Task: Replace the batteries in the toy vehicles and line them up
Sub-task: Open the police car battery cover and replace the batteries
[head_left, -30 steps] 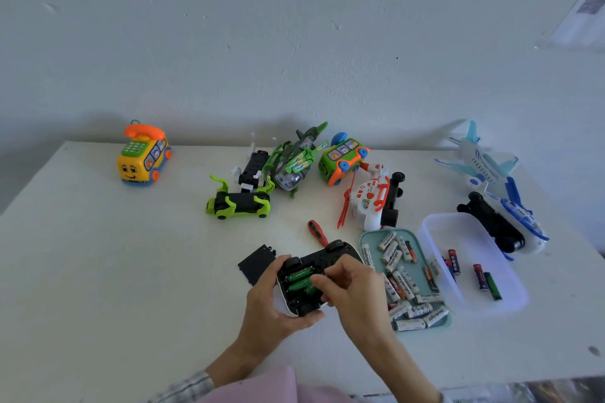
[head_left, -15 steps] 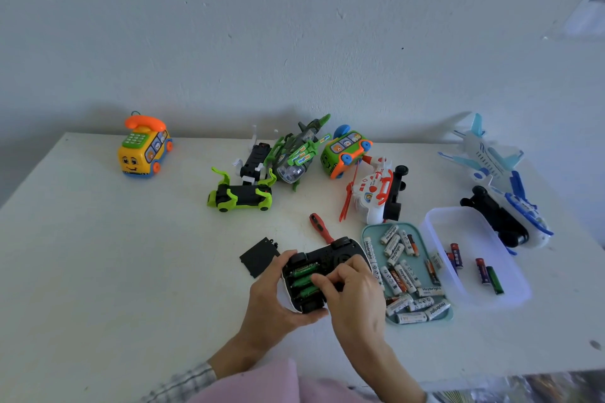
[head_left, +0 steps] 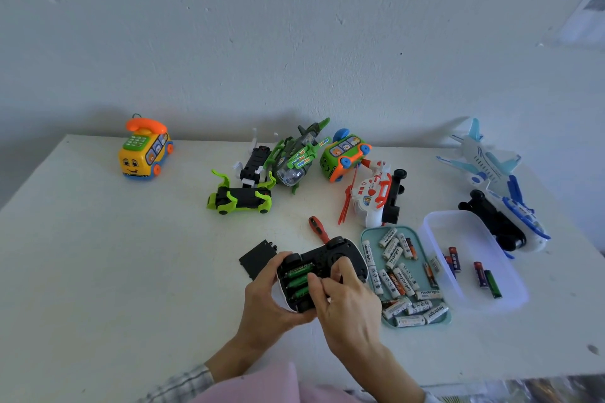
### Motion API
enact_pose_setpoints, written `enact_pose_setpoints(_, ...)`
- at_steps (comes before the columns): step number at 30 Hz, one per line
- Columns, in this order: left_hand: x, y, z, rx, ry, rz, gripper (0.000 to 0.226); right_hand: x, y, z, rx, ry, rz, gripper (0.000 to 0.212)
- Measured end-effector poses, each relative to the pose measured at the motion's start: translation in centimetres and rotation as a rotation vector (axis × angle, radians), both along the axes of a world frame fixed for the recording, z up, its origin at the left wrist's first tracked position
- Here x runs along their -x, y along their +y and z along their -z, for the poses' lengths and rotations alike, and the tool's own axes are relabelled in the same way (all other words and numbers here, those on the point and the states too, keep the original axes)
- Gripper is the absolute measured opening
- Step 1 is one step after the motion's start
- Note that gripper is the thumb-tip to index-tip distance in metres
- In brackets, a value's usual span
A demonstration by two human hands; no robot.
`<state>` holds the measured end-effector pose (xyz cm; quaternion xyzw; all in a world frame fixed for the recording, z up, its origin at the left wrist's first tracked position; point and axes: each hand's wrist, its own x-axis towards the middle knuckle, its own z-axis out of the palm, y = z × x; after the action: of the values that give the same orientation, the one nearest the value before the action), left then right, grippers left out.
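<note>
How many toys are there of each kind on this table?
Phone-style buses: 2, yellow bus, green bus
Cars: 3, lime car, black-and-white car, held car
Helicopters: 2, green helicopter, white helicopter
Planes: 2, light-blue plane, dark-blue plane
Total: 9

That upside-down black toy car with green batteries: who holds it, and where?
The left hand grips the upturned black toy car around its near end. The right hand's fingertips pinch at a green battery in its open compartment.
</note>
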<state>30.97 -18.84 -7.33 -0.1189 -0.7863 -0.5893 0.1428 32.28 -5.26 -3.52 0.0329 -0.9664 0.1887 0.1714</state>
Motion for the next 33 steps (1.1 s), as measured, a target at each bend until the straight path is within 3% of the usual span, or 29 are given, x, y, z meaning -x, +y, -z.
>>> enact_pose_setpoints(2,0.0,-0.4,-0.4,-0.011,-0.028,-0.01,0.075,0.6,0.3,-0.3,0.101,-0.1,-0.066,0.052)
enact_pose_setpoints(5,0.5,-2.1,-1.2,-0.018,-0.049,-0.051,0.077,1.8,0.5,-1.8,0.652,-0.08,-0.146,0.035)
enact_pose_setpoints(8,1.0,-4.8,-2.6,-0.065,-0.061,-0.152,0.074,3.2,0.1,-1.9,0.782,0.041,-0.074,0.023)
enact_pose_setpoints(10,1.0,-6.7,-3.5,-0.095,-0.053,-0.24,0.074,4.3,-0.6,-1.2,0.708,-0.069,-0.118,0.015)
enact_pose_setpoints(14,0.8,-10.2,-4.9,-0.12,-0.047,-0.383,0.076,6.6,-2.4,1.1,0.129,-0.364,-0.488,0.017)
enact_pose_setpoints(19,0.3,-12.9,-5.8,-0.153,-0.044,-0.47,0.075,8.6,-4.3,1.7,-0.144,-0.474,-0.72,0.025)
enact_pose_setpoints(26,-0.2,-13.3,-6.3,-0.139,-0.038,-0.439,0.072,8.7,-4.3,0.9,-0.258,-0.499,-0.65,0.025)
enact_pose_setpoints(29,-0.4,-13.0,-6.6,-0.079,-0.03,-0.366,0.074,9.1,-3.3,-0.9,-0.184,-0.56,-0.532,0.035)
enact_pose_setpoints(33,-0.5,-11.9,-7.2,-0.027,-0.015,-0.262,0.078,9.5,-1.5,-5.4,-0.012,-0.415,-0.313,0.034)
